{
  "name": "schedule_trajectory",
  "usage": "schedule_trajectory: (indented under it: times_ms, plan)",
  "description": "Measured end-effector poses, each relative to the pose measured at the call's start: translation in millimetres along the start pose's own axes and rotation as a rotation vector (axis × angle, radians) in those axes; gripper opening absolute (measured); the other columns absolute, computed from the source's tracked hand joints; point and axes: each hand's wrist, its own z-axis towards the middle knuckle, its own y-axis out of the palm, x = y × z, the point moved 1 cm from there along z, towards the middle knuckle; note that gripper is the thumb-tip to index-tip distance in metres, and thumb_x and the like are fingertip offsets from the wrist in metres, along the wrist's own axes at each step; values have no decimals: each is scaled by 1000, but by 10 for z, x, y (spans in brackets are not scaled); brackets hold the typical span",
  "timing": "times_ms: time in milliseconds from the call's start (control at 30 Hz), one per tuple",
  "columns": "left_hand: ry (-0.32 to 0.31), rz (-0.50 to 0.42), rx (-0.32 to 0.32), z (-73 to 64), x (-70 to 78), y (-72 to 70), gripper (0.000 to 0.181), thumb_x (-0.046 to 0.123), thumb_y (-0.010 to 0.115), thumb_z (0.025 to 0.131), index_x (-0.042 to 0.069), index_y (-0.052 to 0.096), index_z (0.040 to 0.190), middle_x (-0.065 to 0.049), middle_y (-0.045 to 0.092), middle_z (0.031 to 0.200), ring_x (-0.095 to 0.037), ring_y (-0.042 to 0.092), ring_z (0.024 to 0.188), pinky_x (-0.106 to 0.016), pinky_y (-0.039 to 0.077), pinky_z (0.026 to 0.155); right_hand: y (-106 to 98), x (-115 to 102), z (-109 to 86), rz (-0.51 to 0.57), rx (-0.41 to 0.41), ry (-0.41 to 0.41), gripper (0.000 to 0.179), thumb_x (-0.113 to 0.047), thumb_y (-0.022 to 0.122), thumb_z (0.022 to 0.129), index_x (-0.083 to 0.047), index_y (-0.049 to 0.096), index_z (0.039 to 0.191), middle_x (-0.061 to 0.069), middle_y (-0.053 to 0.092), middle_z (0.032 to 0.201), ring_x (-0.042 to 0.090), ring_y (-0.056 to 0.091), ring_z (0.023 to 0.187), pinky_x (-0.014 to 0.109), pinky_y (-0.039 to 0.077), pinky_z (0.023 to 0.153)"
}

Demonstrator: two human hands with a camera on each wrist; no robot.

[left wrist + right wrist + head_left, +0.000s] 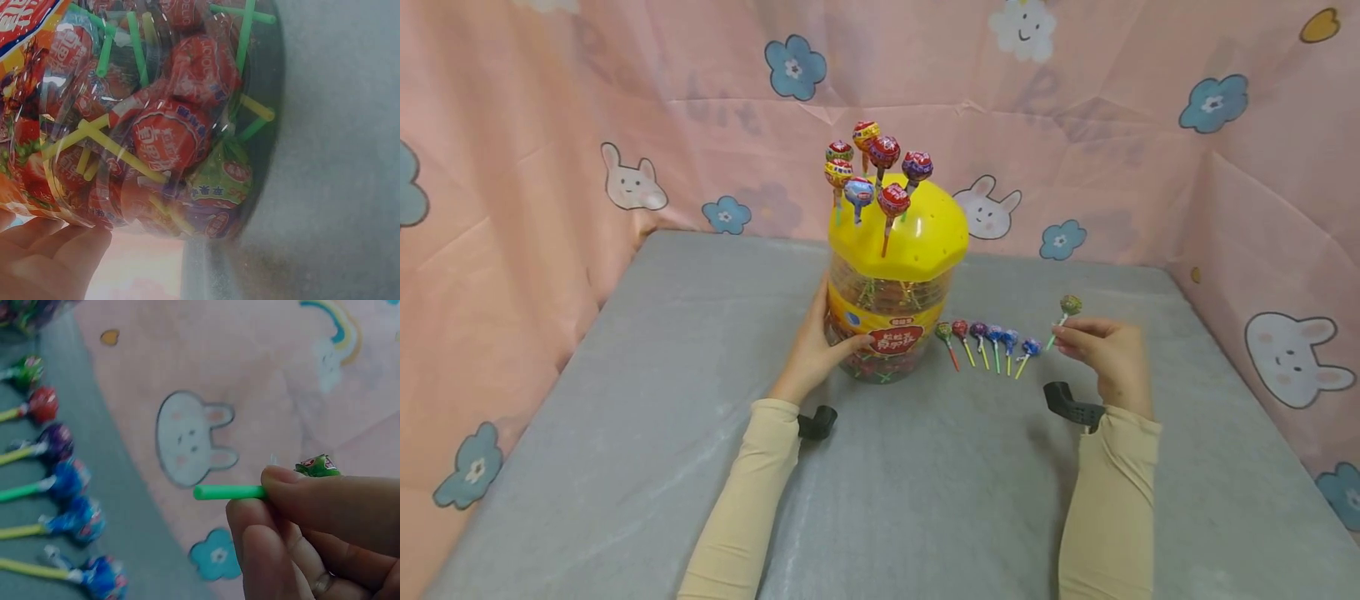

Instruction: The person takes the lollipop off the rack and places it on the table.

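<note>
A clear plastic jar [887,292] with a yellow lid [925,225] stands on the table, packed with wrapped lollipops. Several lollipops [859,192] stick up from holes in that lid. My left hand [816,350] grips the jar's left side, thumb across the front label; the left wrist view shows only some of its fingers [75,253] against the jar. Above the table at the right, my right hand [1108,354] pinches a green-wrapped lollipop [1070,306] by its green stick [228,492]. Its wrapper is mostly hidden behind the thumb in the right wrist view.
Several lollipops [994,335] lie in a row on the grey table [917,483], between the jar and my right hand. A pink patterned curtain [685,108] encloses the table at the back and sides. Both wrists carry black mounts [1073,406].
</note>
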Motion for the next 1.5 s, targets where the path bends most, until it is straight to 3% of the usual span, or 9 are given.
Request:
schedule_trajectory:
  times_ms: [367,500,600,667,733,867,1167,1367,1500]
  plan:
    - [-20,-7,-12,9,23,-6,103,22,74,83,21,0,153,-4,14,156,-25,21,140,-44,21,113,-128,434,115,-266,-115,176,11,-7,69,85,1,68,93,-13,63,69,0,61,65,16,52,62]
    - [-50,-1,-26,-71,271,-37,99,15,72,85,12,0,153,-11,14,156,-29,21,140,-45,21,113,-144,535,132,-297,-165,220,17,-4,68,85,8,66,97,-11,64,69,0,61,63,17,52,61]
    - [-51,7,-20,-73,254,-39,99,19,72,85,15,0,153,-9,13,156,-28,21,140,-46,21,112,-142,598,155,-298,-186,253,20,-2,65,86,12,64,100,-9,64,69,1,62,62,18,53,60]
    - [-47,13,-15,-37,140,-27,101,24,73,84,20,-1,153,-6,12,157,-26,20,141,-45,21,113,-137,625,162,-276,-193,266,15,-1,65,86,10,66,96,-8,65,68,1,63,61,17,53,60]
    - [-49,19,-8,-3,29,-14,103,28,74,83,25,-1,153,-2,12,157,-23,20,141,-44,21,113,-134,638,164,-246,-200,270,8,0,64,86,6,68,90,-7,65,67,1,63,61,17,53,60]
    - [-59,16,-7,-3,35,-14,103,28,74,83,25,-1,153,-2,12,157,-22,20,141,-43,21,113,-126,633,158,-202,-206,267,7,3,64,85,2,70,81,-7,65,65,0,62,58,16,53,58]
    - [-51,9,-1,2,22,-11,102,29,74,83,25,0,153,-1,14,157,-23,22,140,-44,21,113,-117,614,167,-393,-174,265,21,-8,69,84,10,67,96,-10,63,61,0,60,56,16,51,55]
    - [-44,8,0,5,11,-5,102,29,74,83,25,0,153,-1,14,157,-22,21,140,-43,21,113,-147,583,141,-429,-185,235,32,-11,67,87,14,63,107,-9,66,68,0,61,63,17,51,60]
    - [-40,8,-4,1,7,-3,103,28,74,82,25,0,153,-1,14,157,-22,21,140,-43,21,113,-123,485,103,-429,-129,183,41,-15,66,89,14,58,116,-12,65,74,-1,61,69,16,50,64]
